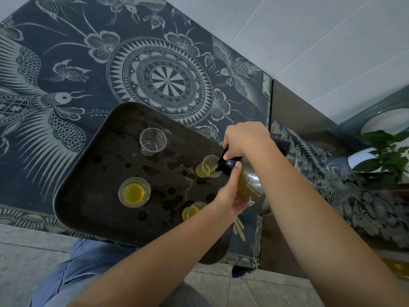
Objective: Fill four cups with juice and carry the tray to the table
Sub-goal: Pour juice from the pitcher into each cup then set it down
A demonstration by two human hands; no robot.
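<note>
A dark tray (95,196) lies on the patterned blue cloth with several clear plastic cups on it. The far cup (152,141) holds almost nothing. The near left cup (134,192) and the near right cup (193,210) hold yellow juice. A glass jug (251,187) with a black lid is tilted over the right cup (208,167), and a stream of juice runs into it. My right hand (241,138) grips the jug's black top. My left hand (230,196) holds the jug's body from below.
The tray's near corner overhangs the edge of the cloth-covered table (66,63). A potted green plant (385,160) stands at the right. Tiled floor (26,251) and my blue trousers (73,273) show below. White tiles (309,36) fill the upper right.
</note>
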